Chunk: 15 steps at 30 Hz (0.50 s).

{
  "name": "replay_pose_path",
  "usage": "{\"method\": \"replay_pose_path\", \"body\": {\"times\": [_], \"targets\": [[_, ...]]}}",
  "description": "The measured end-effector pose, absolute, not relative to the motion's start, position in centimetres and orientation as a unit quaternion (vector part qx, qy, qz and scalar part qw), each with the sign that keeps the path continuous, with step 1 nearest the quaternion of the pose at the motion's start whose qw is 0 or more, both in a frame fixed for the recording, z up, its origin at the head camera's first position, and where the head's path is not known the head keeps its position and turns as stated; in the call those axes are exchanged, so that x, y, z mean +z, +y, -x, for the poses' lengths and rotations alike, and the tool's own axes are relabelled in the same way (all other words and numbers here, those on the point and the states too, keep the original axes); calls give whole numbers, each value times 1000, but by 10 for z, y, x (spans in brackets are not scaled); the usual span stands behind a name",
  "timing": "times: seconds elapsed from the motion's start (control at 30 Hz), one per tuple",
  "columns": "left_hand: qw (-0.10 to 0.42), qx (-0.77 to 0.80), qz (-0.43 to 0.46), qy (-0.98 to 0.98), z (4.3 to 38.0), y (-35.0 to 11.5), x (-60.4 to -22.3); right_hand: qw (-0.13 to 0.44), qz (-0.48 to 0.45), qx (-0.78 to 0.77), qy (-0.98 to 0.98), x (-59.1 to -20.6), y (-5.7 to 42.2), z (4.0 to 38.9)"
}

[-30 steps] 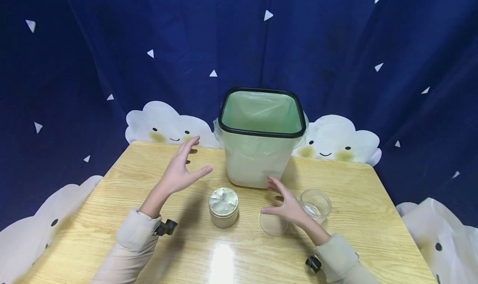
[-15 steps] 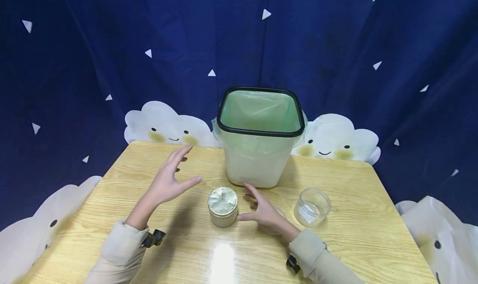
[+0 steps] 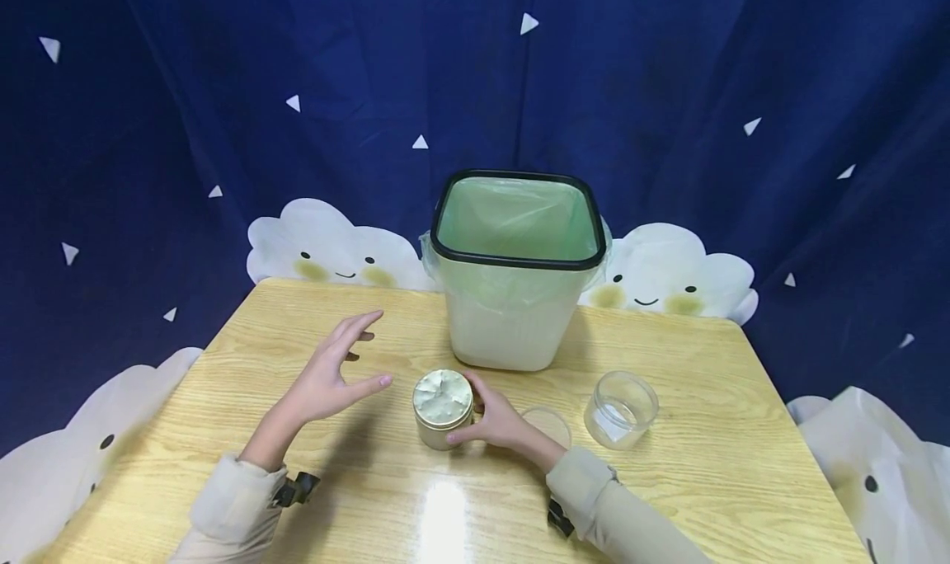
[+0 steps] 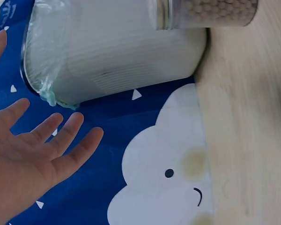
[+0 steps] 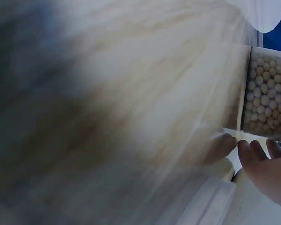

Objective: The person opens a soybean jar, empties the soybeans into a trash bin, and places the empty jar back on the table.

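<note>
A round jar (image 3: 443, 407) with a crinkled pale top stands on the table in the head view. Through its clear side in the right wrist view, many small round beige balls show in this jar (image 5: 267, 98). My right hand (image 3: 493, 420) curves round its right side, thumb at the front and fingers behind; these fingers (image 5: 255, 152) lie right at the wall. My left hand (image 3: 326, 378) hovers to the left, apart from the jar, its fingers spread with nothing in them. In the left wrist view it appears at the left edge, palm showing.
Behind the jar stands a white bin (image 3: 512, 317) with a black rim and a green bag liner. A clear jar (image 3: 622, 411) stands at the right. A thin round disc (image 3: 547, 424) lies partly behind my right wrist. A blue curtain (image 3: 356, 94) hangs behind the table.
My right hand has moved left, from above the disc to the jar, uncovering the clear jar. My left hand has drawn back slightly, left and toward me. The jar stays in place.
</note>
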State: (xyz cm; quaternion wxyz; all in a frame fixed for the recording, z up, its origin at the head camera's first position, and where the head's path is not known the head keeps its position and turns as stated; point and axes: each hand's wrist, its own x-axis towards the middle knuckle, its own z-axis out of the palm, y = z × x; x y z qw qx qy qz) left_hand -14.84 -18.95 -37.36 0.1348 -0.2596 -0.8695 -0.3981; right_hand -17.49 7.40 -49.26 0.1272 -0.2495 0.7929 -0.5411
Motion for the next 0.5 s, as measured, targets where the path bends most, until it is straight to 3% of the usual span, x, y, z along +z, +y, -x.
{"method": "replay_pose_path", "body": {"times": [0.5], "targets": [[98, -411, 258, -869, 152, -194, -397, 108, 236, -524, 811, -493, 61, 180]]}}
